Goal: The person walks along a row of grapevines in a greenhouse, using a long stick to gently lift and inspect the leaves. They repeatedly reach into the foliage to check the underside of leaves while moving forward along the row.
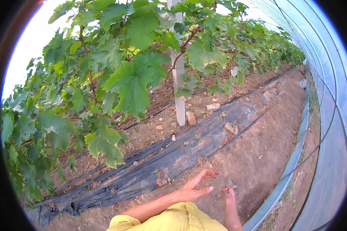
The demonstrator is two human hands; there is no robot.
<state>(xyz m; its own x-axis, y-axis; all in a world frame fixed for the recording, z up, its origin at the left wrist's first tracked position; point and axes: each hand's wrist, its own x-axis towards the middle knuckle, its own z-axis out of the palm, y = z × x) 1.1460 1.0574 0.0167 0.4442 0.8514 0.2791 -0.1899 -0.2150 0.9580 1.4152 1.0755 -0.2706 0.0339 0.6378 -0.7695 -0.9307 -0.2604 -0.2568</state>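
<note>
My left hand (198, 184) is held out in front of the yellow shirt (176, 218), its thumb apart from the fingers and nothing in it. Lower right, my right hand (229, 190) hangs over the bare soil, with its fingers partly curled and mostly turned from view. Just beyond it shows a small grey thing (232, 184); whether the hand holds it or it lies on the ground, I cannot tell. Ahead and to the left grow grapevines (133, 83) with broad green leaves, out of reach of both hands.
A pale post (179, 95) rises among the vines, with a stone (190, 118) at its foot. Black plastic film (150, 167) runs along the row, bearing soil and another stone (230, 128). Greenhouse sheeting (324, 173) on curved hoops walls the right side. A thin hose (156, 115) follows the vines.
</note>
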